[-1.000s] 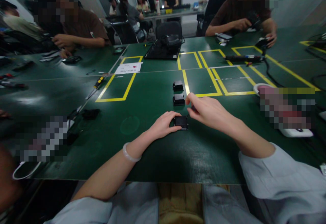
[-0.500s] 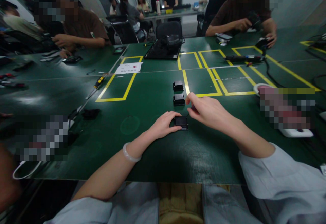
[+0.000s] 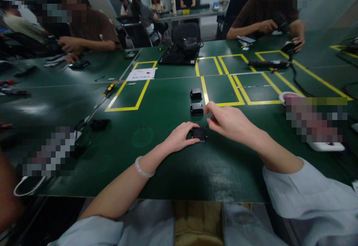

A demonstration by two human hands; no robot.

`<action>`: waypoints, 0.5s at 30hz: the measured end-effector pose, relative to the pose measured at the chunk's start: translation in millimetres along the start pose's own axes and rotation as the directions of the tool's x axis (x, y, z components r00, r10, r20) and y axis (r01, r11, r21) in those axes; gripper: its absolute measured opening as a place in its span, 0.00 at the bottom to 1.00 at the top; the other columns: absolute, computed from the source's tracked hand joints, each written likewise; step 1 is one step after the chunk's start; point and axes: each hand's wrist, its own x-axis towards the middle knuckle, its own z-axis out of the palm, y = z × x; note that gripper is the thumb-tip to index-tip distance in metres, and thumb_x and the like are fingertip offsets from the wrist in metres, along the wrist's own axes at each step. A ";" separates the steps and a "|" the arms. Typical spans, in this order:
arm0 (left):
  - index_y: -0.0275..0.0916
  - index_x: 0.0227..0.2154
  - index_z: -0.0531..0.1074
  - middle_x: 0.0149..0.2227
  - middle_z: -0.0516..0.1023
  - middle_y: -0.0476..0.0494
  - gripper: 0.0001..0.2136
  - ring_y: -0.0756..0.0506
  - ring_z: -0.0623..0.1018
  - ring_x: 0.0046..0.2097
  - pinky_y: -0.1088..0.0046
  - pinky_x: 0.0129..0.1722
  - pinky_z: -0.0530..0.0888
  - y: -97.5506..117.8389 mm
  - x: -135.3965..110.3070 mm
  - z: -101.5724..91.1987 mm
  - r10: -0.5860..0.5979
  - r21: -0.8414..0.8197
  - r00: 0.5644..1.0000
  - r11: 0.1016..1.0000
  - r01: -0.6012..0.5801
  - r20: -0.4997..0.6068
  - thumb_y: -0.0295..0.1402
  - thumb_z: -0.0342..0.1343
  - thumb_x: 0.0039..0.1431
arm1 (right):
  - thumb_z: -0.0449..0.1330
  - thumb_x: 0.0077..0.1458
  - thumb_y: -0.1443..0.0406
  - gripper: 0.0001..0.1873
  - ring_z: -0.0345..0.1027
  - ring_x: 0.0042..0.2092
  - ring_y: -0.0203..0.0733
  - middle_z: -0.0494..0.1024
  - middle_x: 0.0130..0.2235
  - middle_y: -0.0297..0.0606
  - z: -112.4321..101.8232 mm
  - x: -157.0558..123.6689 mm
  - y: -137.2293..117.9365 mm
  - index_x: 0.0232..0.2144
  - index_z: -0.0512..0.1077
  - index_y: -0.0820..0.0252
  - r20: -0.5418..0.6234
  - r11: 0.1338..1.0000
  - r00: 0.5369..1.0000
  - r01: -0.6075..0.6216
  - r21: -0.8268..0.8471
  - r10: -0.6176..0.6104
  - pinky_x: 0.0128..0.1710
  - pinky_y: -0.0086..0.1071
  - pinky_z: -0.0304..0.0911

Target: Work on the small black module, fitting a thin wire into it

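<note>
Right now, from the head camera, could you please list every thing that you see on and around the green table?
table: one, dark green, fills the view
black boxes: three, black, in a row at the table centre
tape outlines: several, yellow, on the table beyond and beside the boxes
paper sheet: one, white, inside the left outline
screwdriver: one, yellow and black handle, left of that outline
flat case: one, black, far centre
co-workers: two at this table, brown shirts, far left and far right
bracelet: one, pale, on the left wrist
left hand: fingers hold the nearest box
right hand: fingers pinch a small dark tool just above that box
</note>
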 end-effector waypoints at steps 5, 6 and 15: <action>0.42 0.50 0.65 0.48 0.73 0.43 0.18 0.40 0.72 0.50 0.63 0.49 0.68 -0.5 -0.3 0.7 0.004 -0.001 1.000 1.000 -0.004 -0.009 0.43 0.57 0.60 | 0.49 0.58 0.64 0.12 0.69 0.31 0.41 0.77 0.33 0.37 -1.3 -0.4 -0.4 0.45 0.62 0.58 -0.004 1.000 1.000 -0.009 0.009 0.009 0.28 0.30 0.49; 0.42 0.50 0.65 0.48 0.73 0.43 0.18 0.40 0.72 0.50 0.63 0.49 0.68 -0.5 -0.4 0.7 0.005 0.000 1.000 1.000 -0.005 -0.011 0.43 0.57 0.60 | 0.49 0.58 0.64 0.12 0.69 0.31 0.41 0.77 0.32 0.37 -1.7 -0.5 -0.3 0.45 0.62 0.58 -0.006 1.000 1.000 -0.011 0.009 0.011 0.28 0.30 0.49; 0.42 0.50 0.65 0.49 0.73 0.44 0.18 0.41 0.72 0.50 0.64 0.49 0.68 -1.8 -0.5 1.3 0.005 0.001 1.000 1.000 -0.005 -0.014 0.42 0.57 0.60 | 0.49 0.59 0.63 0.10 0.68 0.31 0.40 0.76 0.33 0.36 -6.2 -1.0 -1.7 0.43 0.61 0.58 -0.042 0.997 0.999 -0.020 0.080 0.023 0.28 0.30 0.49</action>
